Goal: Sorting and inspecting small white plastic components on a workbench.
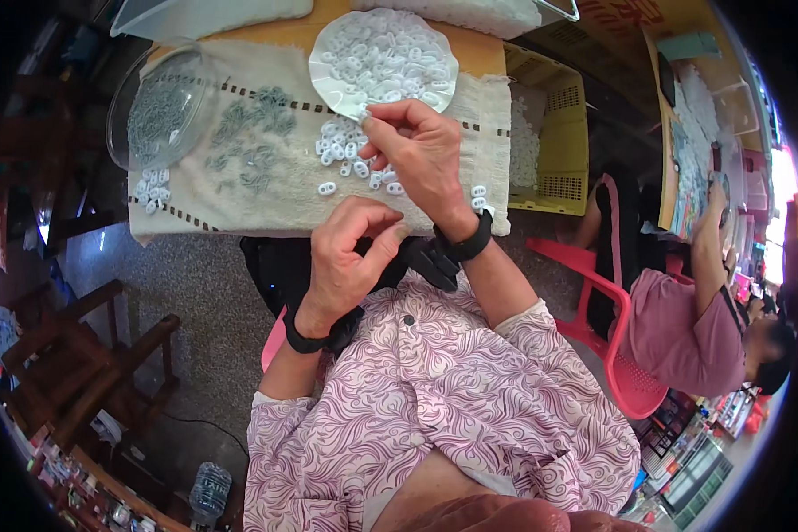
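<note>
My right hand (417,151) is above the cloth at the near rim of a white scalloped plate (324,89), its thumb and forefinger pinched together. Whatever is between those fingertips is too small to make out. My left hand (350,253) is curled at the table's front edge, thumb and forefinger close together; what they hold, if anything, cannot be told. On the plate lies a heap of small white oval plastic pieces with two holes (386,58). More loose white pieces (337,142) are on the cloth below it, partly hidden by my right hand.
Small grey-green pieces (257,137) are spread on the beige cloth (191,191). A clear round container (115,146) of them stands left. A yellow crate (566,133) is right of the table. Another person (683,328) sits on a red chair (625,381) at a further table.
</note>
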Tool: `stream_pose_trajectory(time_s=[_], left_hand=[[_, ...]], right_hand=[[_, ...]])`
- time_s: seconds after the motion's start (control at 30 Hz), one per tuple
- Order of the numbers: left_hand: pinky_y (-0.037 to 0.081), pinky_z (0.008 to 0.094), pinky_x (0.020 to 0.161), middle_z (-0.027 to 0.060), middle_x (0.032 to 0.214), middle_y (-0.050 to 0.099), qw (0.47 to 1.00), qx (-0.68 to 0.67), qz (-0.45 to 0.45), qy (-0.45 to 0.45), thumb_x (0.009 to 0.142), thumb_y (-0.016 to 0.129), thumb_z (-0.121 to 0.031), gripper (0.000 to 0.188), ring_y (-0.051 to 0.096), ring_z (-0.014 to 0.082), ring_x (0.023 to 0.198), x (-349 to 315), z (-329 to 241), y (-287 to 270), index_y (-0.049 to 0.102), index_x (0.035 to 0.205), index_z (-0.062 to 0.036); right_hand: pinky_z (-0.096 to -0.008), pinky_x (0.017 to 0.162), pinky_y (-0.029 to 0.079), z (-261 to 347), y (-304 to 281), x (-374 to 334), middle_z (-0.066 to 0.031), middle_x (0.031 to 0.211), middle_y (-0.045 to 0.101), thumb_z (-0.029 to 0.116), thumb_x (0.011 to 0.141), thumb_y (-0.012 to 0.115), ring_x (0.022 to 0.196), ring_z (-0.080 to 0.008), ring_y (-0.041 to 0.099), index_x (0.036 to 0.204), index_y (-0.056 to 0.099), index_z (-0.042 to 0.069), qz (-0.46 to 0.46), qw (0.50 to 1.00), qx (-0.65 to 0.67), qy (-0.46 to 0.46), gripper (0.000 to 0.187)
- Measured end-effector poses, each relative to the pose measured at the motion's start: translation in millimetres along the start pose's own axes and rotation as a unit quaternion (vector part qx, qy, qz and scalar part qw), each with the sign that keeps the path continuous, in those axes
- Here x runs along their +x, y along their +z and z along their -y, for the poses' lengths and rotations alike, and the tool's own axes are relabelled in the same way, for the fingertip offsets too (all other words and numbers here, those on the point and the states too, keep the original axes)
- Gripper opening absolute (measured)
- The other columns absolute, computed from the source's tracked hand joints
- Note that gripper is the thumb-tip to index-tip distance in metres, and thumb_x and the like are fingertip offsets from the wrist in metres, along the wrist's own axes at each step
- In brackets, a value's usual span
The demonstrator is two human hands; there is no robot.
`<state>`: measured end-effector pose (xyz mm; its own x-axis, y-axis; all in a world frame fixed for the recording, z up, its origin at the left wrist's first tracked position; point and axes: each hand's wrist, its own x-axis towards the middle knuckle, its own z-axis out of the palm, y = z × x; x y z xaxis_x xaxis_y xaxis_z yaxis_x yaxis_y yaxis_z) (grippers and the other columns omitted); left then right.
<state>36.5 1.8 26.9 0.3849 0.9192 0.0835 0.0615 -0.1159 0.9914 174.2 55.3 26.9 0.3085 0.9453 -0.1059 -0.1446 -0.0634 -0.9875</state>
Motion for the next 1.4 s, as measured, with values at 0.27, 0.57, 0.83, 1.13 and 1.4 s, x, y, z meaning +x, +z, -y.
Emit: stream_pose_trajectory(time_s=[0.27, 0.57, 0.83, 1.13, 1.4], left_hand=[[0.048, 0.0293, 0.056, 0.0098, 0.085, 0.058, 0.969, 0.158, 0.032, 0.186, 0.069, 0.078, -0.004, 0.048, 0.060, 0.0215, 0.068, -4.4, -26.7, 9.4, 0.062, 0.114, -0.0030], [0.046, 0.0327, 0.054, 0.0078, 0.080, 0.054, 0.921, 0.322, 0.000, 0.220, 0.068, 0.079, -0.005, 0.046, 0.055, 0.0228, 0.066, -6.6, -31.6, 13.5, 0.064, 0.112, -0.0032], [0.046, 0.0331, 0.055, 0.0090, 0.083, 0.055, 0.934, 0.263, -0.025, 0.239, 0.065, 0.078, 0.001, 0.040, 0.056, 0.0240, 0.068, -6.1, -25.1, 18.6, 0.066, 0.102, -0.0043], [0.047, 0.0343, 0.056, 0.0083, 0.084, 0.057, 0.940, 0.261, -0.015, 0.219, 0.065, 0.078, 0.001, 0.035, 0.058, 0.0252, 0.068, -3.9, -33.9, 22.3, 0.067, 0.098, -0.0025], [0.043, 0.0319, 0.053, 0.0070, 0.077, 0.056, 0.907, 0.237, 0.003, 0.348, 0.059, 0.069, 0.003, 0.032, 0.055, 0.0206, 0.065, -1.1, -26.6, 16.9, 0.068, 0.090, 0.0021]], right_hand=[[-0.0307, 0.043, 0.046, -5.8, 27.1, 15.8, -0.0115, 0.070, 0.056, -0.006, 0.072, 0.066, 0.057, -0.0248, 0.058, 0.087, 0.062, -0.001, -0.047, 0.840, -0.294, -0.453, 0.017], [-0.0289, 0.045, 0.046, 2.3, 47.4, 12.9, -0.0100, 0.074, 0.050, -0.001, 0.070, 0.061, 0.057, -0.0195, 0.056, 0.088, 0.057, -0.005, 0.019, 0.755, -0.377, -0.536, 0.019], [-0.0277, 0.046, 0.046, 4.7, 48.5, 12.3, -0.0087, 0.069, 0.045, 0.004, 0.067, 0.060, 0.057, -0.0181, 0.054, 0.081, 0.055, -0.006, 0.013, 0.741, -0.396, -0.542, 0.018], [-0.0290, 0.049, 0.049, 0.1, 49.2, 6.4, -0.0106, 0.076, 0.050, -0.003, 0.070, 0.062, 0.062, -0.0197, 0.058, 0.098, 0.058, -0.009, 0.067, 0.746, -0.403, -0.526, 0.029], [-0.0325, 0.045, 0.047, -2.2, 49.2, 10.2, -0.0119, 0.073, 0.049, -0.005, 0.074, 0.061, 0.055, -0.0231, 0.057, 0.089, 0.060, -0.003, 0.077, 0.817, -0.342, -0.458, 0.015]])
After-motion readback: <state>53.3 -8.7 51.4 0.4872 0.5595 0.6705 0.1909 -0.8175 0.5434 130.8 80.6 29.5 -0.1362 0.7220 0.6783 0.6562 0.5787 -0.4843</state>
